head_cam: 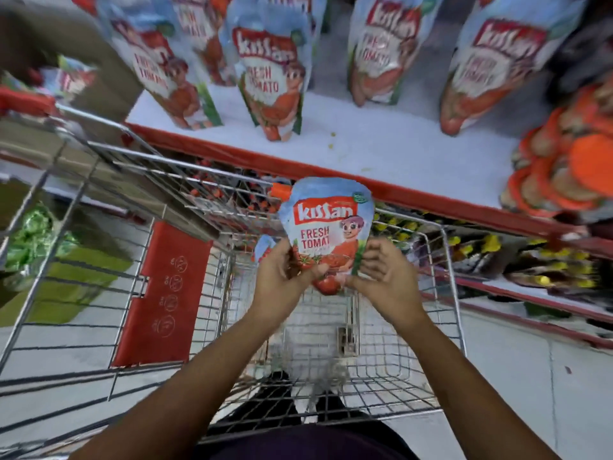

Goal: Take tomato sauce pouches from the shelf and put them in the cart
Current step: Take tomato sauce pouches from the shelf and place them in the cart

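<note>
A tomato sauce pouch (326, 224), blue and white with a red label and an orange cap, is upright over the wire cart (444, 260). My left hand (282, 282) grips its lower left corner and my right hand (386, 277) holds its lower right edge. Part of another pouch (263, 249) shows behind my left hand, inside the cart. Several more pouches stand on the white shelf (381, 151) beyond, among them one (272, 74) at the centre and one (386, 48) to its right.
The shelf has a red front lip (331, 175). A red child-seat flap (164, 290) hangs in the cart's left part. Orange packets (564, 161) are stacked at the shelf's right end. Lower shelves with bottles (530, 260) lie on the right. Green packets (33, 234) are on the left.
</note>
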`<act>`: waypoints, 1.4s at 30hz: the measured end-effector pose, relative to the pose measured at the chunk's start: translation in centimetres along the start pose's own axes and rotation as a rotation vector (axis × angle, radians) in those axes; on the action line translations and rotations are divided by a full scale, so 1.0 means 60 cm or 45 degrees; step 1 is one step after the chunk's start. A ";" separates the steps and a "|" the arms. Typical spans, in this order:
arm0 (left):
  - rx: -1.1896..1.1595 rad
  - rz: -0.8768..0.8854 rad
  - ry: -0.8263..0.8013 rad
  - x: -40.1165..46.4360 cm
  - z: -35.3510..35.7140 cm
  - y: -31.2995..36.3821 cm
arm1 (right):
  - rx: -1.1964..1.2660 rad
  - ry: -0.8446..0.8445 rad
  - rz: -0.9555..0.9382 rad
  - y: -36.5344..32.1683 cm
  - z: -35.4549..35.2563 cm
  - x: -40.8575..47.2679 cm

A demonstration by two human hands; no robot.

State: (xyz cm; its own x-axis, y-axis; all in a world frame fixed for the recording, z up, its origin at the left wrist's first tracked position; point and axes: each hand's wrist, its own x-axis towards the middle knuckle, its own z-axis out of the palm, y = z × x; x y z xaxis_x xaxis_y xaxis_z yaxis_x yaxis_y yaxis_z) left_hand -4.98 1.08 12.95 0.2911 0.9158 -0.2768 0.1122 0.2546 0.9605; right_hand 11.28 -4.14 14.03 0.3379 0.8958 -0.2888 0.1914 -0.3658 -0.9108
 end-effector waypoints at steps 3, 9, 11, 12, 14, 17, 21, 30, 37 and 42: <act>-0.003 0.144 -0.029 0.024 0.036 0.050 | 0.040 0.127 -0.144 -0.040 -0.044 0.004; 0.124 0.469 -0.082 0.096 0.091 0.164 | 0.056 0.413 -0.392 -0.104 -0.103 0.066; 0.193 0.540 -0.030 0.128 0.101 0.186 | 0.019 0.475 -0.463 -0.123 -0.110 0.099; 0.241 0.567 0.004 0.146 0.103 0.191 | -0.006 0.492 -0.490 -0.130 -0.111 0.115; 0.330 0.601 0.060 0.178 0.107 0.196 | -0.078 0.518 -0.517 -0.137 -0.108 0.148; 0.408 0.558 0.099 0.223 0.108 0.192 | -0.186 0.526 -0.460 -0.142 -0.100 0.192; 0.430 0.467 0.112 0.258 0.104 0.179 | -0.265 0.506 -0.370 -0.135 -0.088 0.228; 0.586 0.503 0.084 0.248 0.102 0.152 | -0.226 0.472 -0.261 -0.108 -0.067 0.216; 1.264 0.711 0.324 0.136 0.073 0.023 | -0.942 0.566 -0.531 -0.018 0.019 0.111; 1.269 0.383 0.287 0.086 0.017 -0.110 | -1.217 0.249 -0.503 0.100 0.093 0.074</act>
State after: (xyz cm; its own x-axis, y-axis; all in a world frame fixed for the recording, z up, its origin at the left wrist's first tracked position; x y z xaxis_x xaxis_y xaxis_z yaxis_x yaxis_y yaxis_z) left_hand -3.23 3.84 5.16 0.2649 0.9611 0.0776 0.8219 -0.2671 0.5031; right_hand 8.81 -0.98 5.64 0.2199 0.9695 0.1083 0.9388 -0.1802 -0.2937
